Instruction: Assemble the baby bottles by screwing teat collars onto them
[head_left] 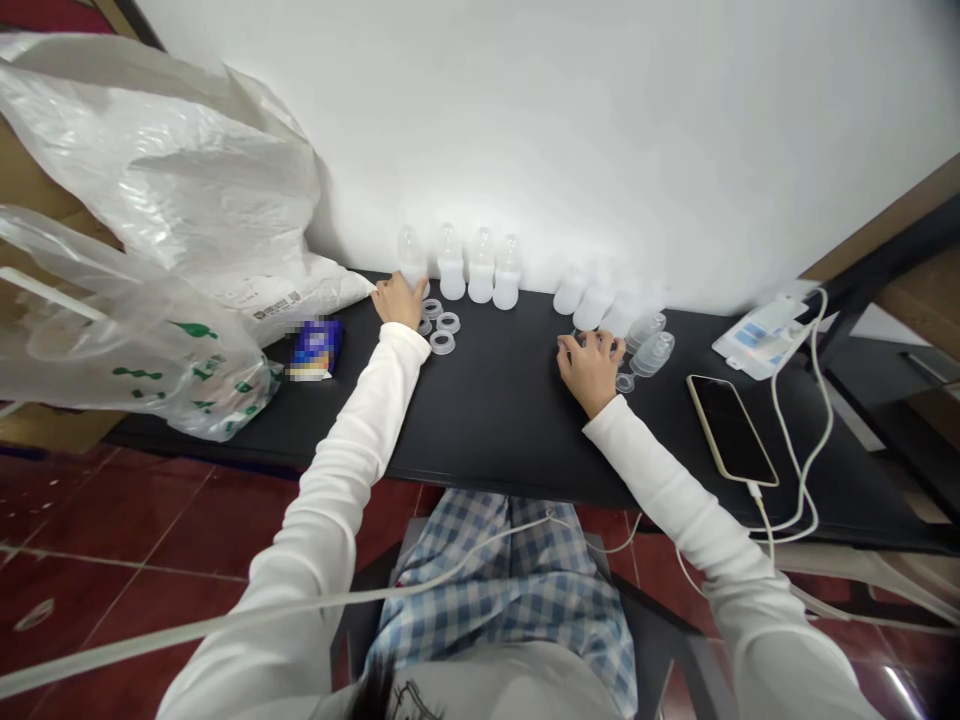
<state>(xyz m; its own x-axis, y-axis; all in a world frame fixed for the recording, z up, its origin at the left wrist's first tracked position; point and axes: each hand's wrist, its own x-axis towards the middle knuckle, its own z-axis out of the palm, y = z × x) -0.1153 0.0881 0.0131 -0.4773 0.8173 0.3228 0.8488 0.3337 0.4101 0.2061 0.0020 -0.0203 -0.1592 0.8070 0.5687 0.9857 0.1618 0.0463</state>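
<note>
Black table [510, 420], front edge to back. Near the right end lies a phone [731, 428], plugged into a cable [763, 515]. The right hand [592, 368] curls beside clear caps [654, 352]; its grip cannot be told. Loose rings [442, 342] adjoin the left hand [401, 302], which touches the leftmost bottle [409, 250], its closure unclear. Other bottles [507, 285] line the back edge, apparently grouped for easy reach.

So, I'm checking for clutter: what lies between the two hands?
The head view shows pale rings clustered beside the left hand, then black tabletop toward the right hand.
</note>
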